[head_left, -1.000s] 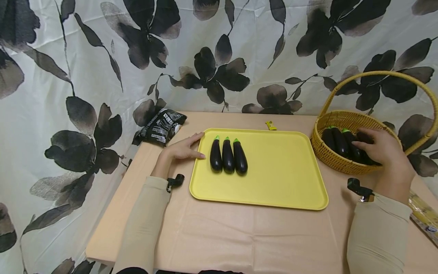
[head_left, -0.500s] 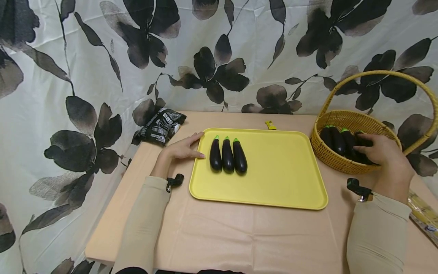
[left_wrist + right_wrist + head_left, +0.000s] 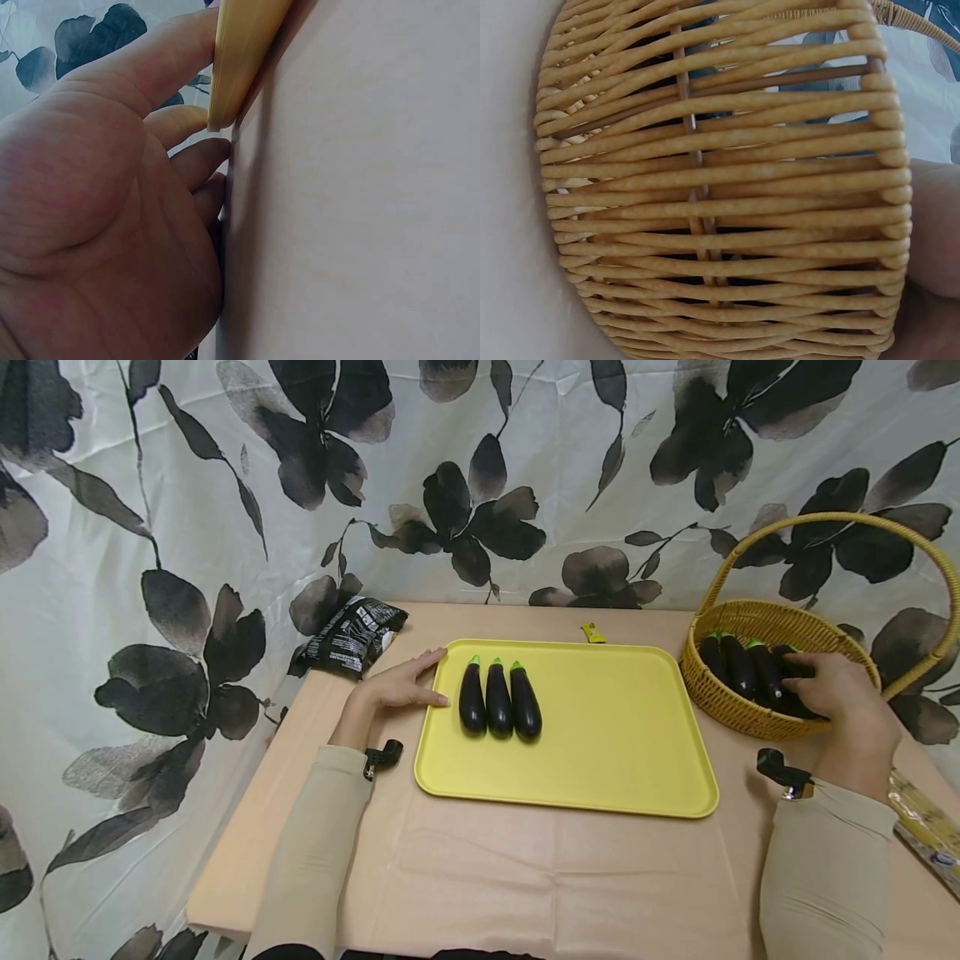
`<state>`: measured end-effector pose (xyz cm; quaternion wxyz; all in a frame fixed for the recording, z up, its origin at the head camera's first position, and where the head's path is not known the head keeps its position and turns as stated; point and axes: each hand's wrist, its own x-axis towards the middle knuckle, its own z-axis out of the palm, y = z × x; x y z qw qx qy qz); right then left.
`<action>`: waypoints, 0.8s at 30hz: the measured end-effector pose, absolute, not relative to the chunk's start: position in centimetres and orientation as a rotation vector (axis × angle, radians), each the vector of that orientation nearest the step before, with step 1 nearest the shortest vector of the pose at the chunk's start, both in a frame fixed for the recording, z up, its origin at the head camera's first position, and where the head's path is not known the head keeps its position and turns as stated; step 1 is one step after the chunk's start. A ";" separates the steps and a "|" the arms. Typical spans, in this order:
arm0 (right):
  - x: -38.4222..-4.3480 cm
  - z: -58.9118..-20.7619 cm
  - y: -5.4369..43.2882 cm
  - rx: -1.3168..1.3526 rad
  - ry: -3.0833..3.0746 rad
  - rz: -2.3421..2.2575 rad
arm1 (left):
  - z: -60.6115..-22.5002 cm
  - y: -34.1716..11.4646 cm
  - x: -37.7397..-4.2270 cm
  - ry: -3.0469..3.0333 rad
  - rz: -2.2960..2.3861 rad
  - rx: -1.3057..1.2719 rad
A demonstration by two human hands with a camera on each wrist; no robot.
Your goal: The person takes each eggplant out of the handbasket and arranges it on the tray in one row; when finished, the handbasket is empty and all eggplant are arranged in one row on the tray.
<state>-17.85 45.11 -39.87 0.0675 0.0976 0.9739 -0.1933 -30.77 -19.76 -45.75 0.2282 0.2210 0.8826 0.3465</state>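
Observation:
In the head view, my left hand (image 3: 401, 685) rests at the left end of the yellow tray (image 3: 600, 752), fingers fairly straight. Its thumb (image 3: 169, 56) touches the tray rim (image 3: 244, 67) in the left wrist view. Three dark eggplants (image 3: 498, 700) with green tops lie side by side on the tray's left part. My right hand (image 3: 843, 697) reaches into the wicker basket (image 3: 716, 706), thumb and fingers around an eggplant (image 3: 797, 667); its fingertips are hidden. Several other eggplants (image 3: 741, 668) lie there. The right wrist view shows mostly the basket's woven side (image 3: 727, 180).
A black crinkled packet (image 3: 352, 637) lies at the table's back left corner. Behind the tray sits a small yellow wrapper (image 3: 592, 633). A yellow and clear package (image 3: 930, 827) lies at the right edge. The basket's tall handle (image 3: 840, 517) arches over its opening.
My right hand has shifted slightly left within the basket, and the eggplants there have nudged left. The left hand, the tray and its three eggplants stay in place.

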 end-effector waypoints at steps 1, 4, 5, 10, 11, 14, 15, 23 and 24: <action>-17.9 -39.9 45.1 0.302 2.934 -0.596 | -45.7 -19.8 -30.8 2.431 0.954 0.607; -17.9 -40.0 45.2 0.309 2.944 -0.620 | -45.6 -19.7 -30.7 2.432 0.951 0.608; -17.8 -40.0 45.2 0.310 2.949 -0.626 | -45.6 -19.7 -30.7 2.434 0.947 0.608; -17.7 -40.1 45.2 0.310 2.967 -0.672 | -45.5 -19.8 -30.6 2.442 0.934 0.605; -17.7 -40.1 45.2 0.303 2.975 -0.682 | -45.6 -19.8 -30.7 2.443 0.931 0.604; -17.5 -40.1 45.2 0.278 2.985 -0.744 | -45.6 -19.8 -30.7 2.447 0.923 0.606; -17.4 -40.1 45.2 0.267 2.987 -0.763 | -45.6 -19.8 -30.7 2.448 0.921 0.606; -17.5 -39.8 44.7 0.265 2.969 -0.860 | -45.6 -19.8 -30.6 2.446 0.925 0.609; -17.6 -39.8 44.6 0.267 2.969 -0.873 | -45.5 -19.8 -30.6 2.446 0.926 0.609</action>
